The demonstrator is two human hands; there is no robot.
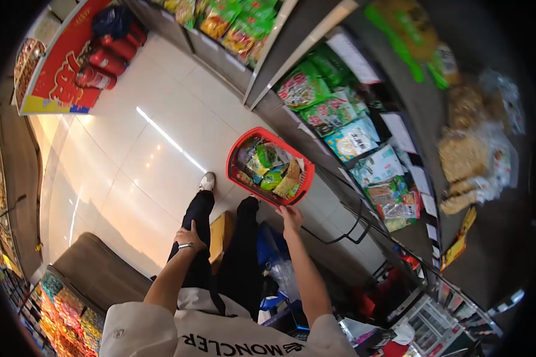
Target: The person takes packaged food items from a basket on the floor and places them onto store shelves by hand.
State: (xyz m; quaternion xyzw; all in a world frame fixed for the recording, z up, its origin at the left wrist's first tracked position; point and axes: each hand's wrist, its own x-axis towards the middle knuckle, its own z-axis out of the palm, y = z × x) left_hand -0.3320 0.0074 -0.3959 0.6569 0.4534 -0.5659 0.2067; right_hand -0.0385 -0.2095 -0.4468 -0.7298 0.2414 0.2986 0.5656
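My left hand (190, 236), with a watch or band at its wrist, lies on my dark-trousered thigh with its fingers apart. My right hand (290, 219) is closed on the near rim of a red basket (238, 149). Inside the basket are several packets, among them a green one (271, 179) and a tan one (288, 177). The basket appears beyond my feet, beside the shelving. A thin black bar or handle (330, 241) shows to the right of my right hand.
Shelves (393, 143) on the right hold green and white packets (352, 140). Red cylinders (104, 59) and a red sign (50, 83) are at the upper left. A brown padded surface (101, 268) lies at the lower left. A yellow box (220, 235) shows between my legs.
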